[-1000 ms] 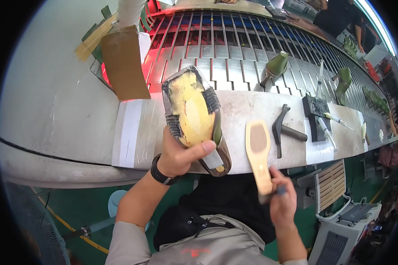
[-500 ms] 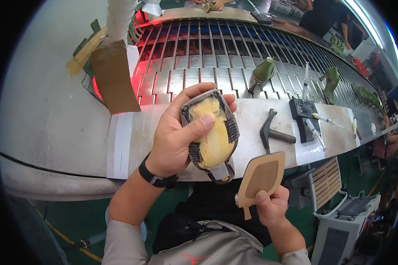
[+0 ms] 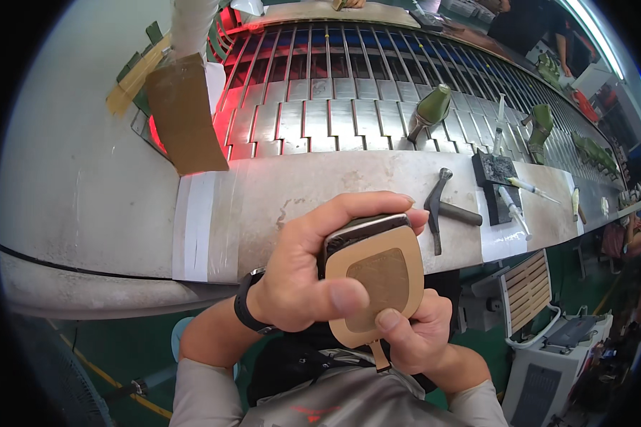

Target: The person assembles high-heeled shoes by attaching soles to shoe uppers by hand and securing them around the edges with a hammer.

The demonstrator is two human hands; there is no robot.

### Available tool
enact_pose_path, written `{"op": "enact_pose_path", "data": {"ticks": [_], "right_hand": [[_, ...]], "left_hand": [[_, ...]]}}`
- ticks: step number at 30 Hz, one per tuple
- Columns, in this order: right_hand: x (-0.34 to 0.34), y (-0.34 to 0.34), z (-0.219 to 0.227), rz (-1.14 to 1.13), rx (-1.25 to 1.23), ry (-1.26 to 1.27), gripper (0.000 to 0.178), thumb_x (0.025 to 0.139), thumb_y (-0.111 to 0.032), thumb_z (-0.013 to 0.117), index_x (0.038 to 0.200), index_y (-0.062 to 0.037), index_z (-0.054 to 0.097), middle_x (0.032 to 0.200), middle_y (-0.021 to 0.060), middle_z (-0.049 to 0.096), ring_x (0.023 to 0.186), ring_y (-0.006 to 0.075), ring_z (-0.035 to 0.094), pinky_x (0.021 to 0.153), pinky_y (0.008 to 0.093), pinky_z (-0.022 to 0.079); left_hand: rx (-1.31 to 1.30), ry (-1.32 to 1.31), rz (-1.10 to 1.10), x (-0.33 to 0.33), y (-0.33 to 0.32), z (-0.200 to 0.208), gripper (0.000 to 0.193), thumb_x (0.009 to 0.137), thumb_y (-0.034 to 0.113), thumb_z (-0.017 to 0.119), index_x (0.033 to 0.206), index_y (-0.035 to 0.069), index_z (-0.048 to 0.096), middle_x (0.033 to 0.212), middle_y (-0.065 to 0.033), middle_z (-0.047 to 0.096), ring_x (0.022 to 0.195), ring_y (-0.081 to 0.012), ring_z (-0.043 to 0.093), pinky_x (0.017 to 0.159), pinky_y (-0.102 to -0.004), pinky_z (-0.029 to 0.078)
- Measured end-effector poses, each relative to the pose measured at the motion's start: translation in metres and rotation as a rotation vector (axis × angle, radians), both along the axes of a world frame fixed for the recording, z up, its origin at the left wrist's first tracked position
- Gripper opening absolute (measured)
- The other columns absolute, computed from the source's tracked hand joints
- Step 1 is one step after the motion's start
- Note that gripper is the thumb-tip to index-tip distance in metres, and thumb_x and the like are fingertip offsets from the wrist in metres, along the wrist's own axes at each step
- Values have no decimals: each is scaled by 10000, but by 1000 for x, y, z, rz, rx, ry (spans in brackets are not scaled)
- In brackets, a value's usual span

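A shoe upper on its last (image 3: pixel 367 226) lies bottom up in my left hand (image 3: pixel 303 274), whose fingers wrap around its far edge. Against that bottom rests a tan shoe sole (image 3: pixel 384 285) with a darker brown middle panel, hiding the yellow underside. My left thumb reaches over the sole's left part. At the sole's near end, my right hand (image 3: pixel 421 331) pinches it beside the narrow tab, its thumb on top. Sole and shoe look roughly lined up; whether they touch all round cannot be seen.
Just beyond my hands, a hammer (image 3: pixel 440 206) lies on the worktop (image 3: pixel 263 196). To its right are a black block (image 3: pixel 493 169) and several syringes (image 3: pixel 514 212). Green shoes (image 3: pixel 431 110) stand on the slatted metal conveyor (image 3: pixel 299 121). Brown cardboard (image 3: pixel 186 117) hangs at the left.
My right hand has brought the sole up and left onto the shoe's bottom, covering it. My left hand has lowered the shoe toward me, and its thumb has moved onto the sole.
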State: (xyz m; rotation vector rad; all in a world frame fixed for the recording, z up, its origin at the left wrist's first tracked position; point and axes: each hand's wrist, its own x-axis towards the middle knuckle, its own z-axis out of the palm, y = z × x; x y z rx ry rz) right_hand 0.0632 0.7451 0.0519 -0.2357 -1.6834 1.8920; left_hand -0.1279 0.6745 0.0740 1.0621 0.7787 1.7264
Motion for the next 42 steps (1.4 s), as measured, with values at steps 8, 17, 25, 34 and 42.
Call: {"op": "enact_pose_path", "data": {"ticks": [8, 17, 25, 34, 42], "right_hand": [[3, -2, -2, -22, 34, -30, 174, 1026, -83, 690, 1017, 69, 775, 754, 79, 763, 603, 58, 625, 510, 242, 459], [3, -6, -6, -44, 11, -3, 175, 1030, -79, 684, 1012, 71, 772, 755, 81, 756, 610, 69, 625, 519, 248, 469], [10, 6, 3, -31, -32, -90, 213, 1055, -119, 667, 995, 57, 769, 775, 66, 753, 658, 78, 642, 562, 257, 498], [13, 24, 8, -58, -128, -130, 359, 1088, -266, 638, 1150, 79, 711, 1068, 124, 759, 933, 145, 698, 804, 292, 565], [5, 35, 11, -133, -81, -153, 354, 1102, -238, 612, 1181, 95, 703, 1040, 135, 771, 887, 140, 714, 767, 281, 570]], "left_hand": [[27, 132, 7, 0, -1, -6, 960, 811, 467, 889, 1497, -52, 462, 1432, -286, 611, 1371, -348, 603, 1113, -466, 534], [-2, 128, 1, 2, -4, -3, 837, 887, 420, 799, 1494, -54, 471, 1436, -290, 610, 1369, -344, 605, 1109, -460, 533], [-228, -65, -36, 6, 1, 18, 758, 930, 285, 717, 1549, -45, 430, 1509, -292, 561, 1439, -349, 539, 1191, -475, 449], [-52, 49, -54, 8, 20, 5, 810, 972, 324, 697, 1596, -39, 330, 1590, -283, 475, 1454, -323, 518, 1203, -458, 428], [-44, -14, -20, 5, 40, 3, 699, 1154, 463, 357, 1570, -98, 377, 1514, -238, 567, 1385, -275, 581, 1176, -402, 454]]}}
